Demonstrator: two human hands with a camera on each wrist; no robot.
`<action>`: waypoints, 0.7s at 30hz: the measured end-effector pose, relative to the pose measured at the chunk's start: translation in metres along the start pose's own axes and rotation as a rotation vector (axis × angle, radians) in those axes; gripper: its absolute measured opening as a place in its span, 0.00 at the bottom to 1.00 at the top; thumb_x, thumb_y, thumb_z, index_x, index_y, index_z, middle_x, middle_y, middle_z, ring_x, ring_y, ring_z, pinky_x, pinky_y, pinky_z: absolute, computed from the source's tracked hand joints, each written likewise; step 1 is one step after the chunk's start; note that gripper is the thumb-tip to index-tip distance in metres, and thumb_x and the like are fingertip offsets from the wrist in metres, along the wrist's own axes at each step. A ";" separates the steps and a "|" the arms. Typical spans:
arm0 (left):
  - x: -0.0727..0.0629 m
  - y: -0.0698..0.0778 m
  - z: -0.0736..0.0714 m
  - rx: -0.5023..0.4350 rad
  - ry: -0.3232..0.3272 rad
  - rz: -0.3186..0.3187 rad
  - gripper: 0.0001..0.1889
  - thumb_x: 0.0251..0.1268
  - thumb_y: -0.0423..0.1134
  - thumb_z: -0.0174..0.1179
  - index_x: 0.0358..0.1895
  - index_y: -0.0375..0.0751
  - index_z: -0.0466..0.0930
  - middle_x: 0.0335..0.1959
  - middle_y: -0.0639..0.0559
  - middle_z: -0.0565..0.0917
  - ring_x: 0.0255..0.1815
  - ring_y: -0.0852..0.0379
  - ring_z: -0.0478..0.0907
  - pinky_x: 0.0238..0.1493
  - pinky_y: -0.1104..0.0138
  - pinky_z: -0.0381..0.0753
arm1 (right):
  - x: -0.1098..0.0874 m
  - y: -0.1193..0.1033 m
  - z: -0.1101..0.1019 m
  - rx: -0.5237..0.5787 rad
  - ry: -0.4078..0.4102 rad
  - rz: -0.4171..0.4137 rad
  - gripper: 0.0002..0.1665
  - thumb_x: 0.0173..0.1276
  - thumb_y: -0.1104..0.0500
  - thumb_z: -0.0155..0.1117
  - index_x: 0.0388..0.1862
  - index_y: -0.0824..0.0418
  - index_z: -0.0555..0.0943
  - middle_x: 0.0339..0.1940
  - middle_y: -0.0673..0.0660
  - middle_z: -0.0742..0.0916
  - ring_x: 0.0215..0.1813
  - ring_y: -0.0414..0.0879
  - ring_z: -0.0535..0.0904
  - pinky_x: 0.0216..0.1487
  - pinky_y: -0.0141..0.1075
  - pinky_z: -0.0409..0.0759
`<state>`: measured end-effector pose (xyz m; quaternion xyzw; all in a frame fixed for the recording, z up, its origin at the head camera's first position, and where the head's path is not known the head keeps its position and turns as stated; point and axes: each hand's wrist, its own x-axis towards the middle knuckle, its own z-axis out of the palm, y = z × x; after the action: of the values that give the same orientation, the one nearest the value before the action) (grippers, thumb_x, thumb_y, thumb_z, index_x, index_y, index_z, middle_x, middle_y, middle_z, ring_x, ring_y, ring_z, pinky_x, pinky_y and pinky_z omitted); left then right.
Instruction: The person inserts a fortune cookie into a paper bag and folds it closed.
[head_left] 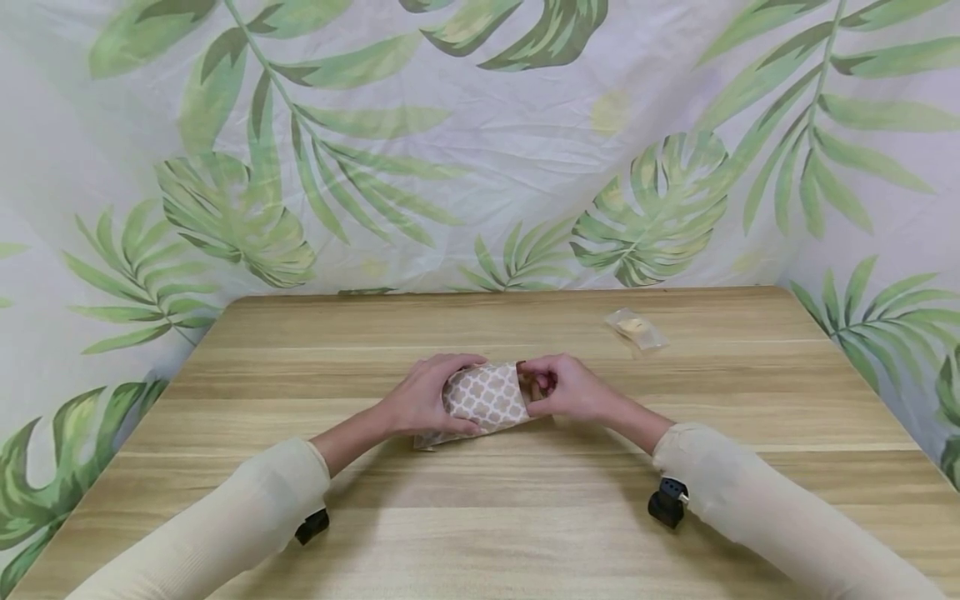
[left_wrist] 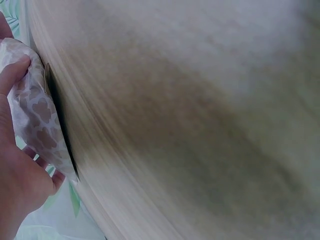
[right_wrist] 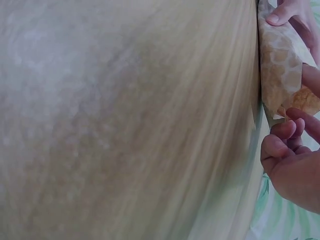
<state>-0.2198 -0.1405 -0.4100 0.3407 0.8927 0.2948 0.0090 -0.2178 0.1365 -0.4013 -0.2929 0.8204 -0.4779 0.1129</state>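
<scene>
A beige paper bag with a white lattice pattern lies tilted on the wooden table, its mouth facing right. My left hand grips its closed end, thumb along the near side and fingers over the far side. My right hand is at the mouth, index finger at the far rim and thumb at the near rim, its other fingers curled. In the right wrist view, brown inner paper shows between the fingers of the right hand. The bag's contents are hidden. The left wrist view shows the bag held by the left hand.
A small clear plastic packet with a pale yellowish item inside lies toward the back right of the table. Behind the table's back edge hangs a leaf-print cloth. Black wrist devices hang below both sleeves.
</scene>
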 end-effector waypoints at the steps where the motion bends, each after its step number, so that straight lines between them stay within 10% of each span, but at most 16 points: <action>1: 0.000 0.000 0.000 -0.001 0.001 0.002 0.48 0.42 0.53 0.83 0.71 0.42 0.74 0.67 0.44 0.80 0.67 0.43 0.75 0.66 0.43 0.73 | 0.000 0.001 0.000 -0.001 -0.002 -0.003 0.35 0.53 0.71 0.73 0.61 0.81 0.78 0.26 0.55 0.75 0.31 0.42 0.69 0.33 0.28 0.69; 21: -0.004 0.002 0.000 0.022 0.004 0.001 0.48 0.43 0.56 0.82 0.72 0.44 0.74 0.68 0.45 0.79 0.69 0.42 0.74 0.62 0.41 0.70 | -0.025 0.002 -0.030 -0.026 0.099 0.018 0.28 0.59 0.69 0.79 0.58 0.76 0.82 0.37 0.66 0.86 0.35 0.45 0.82 0.39 0.32 0.82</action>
<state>-0.2155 -0.1414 -0.4093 0.3404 0.8957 0.2859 0.0033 -0.2124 0.1734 -0.3905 -0.2631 0.8338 -0.4799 0.0726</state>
